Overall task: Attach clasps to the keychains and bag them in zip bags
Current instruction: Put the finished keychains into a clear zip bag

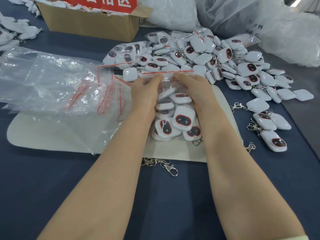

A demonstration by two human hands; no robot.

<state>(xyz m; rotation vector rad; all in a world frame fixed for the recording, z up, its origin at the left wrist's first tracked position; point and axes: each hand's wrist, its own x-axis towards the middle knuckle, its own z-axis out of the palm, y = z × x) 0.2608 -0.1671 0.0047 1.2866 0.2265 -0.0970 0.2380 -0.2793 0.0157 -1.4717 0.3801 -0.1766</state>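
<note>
Hands (146, 94) (195, 94) pinch zip bag (174, 108) on white mat (52, 135) (navy table (52, 179)).

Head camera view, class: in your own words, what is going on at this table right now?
A person is bagging white keychains. The left hand and right hand both pinch the top of a zip bag just below its red strip. The bag lies on a pale mat and holds several of them. Whether it is sealed cannot be told. A loose pile lies behind it, empty bags lie to the left, and spare clasps lie in front of the mat.
</note>
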